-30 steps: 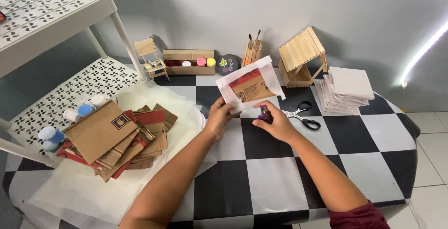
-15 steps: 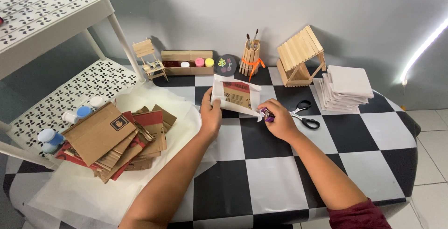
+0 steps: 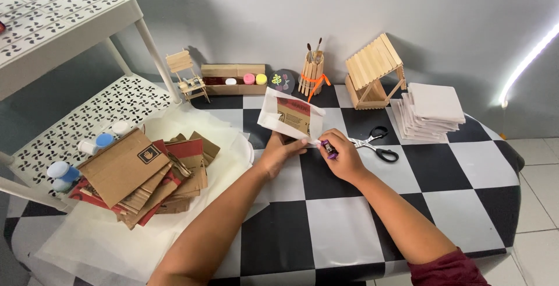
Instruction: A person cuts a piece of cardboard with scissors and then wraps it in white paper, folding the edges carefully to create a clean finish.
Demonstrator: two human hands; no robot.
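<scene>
The left hand [image 3: 278,153] pinches the lower edge of a white-wrapped cardboard piece [image 3: 290,115], which stands tilted above its fingers. The right hand [image 3: 343,156] closes around a small purple glue stick [image 3: 329,148], its tip touching the piece's lower right corner; scissors [image 3: 375,144] lie just beyond its knuckles.

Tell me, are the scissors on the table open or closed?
Closed. The scissors lie flat on the checkered table with blades together and black handles side by side, beside the right hand.

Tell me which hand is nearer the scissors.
Right. The right hand, holding a small purple thing, sits just left of the scissors; the left hand holds the white card farther left.
</scene>
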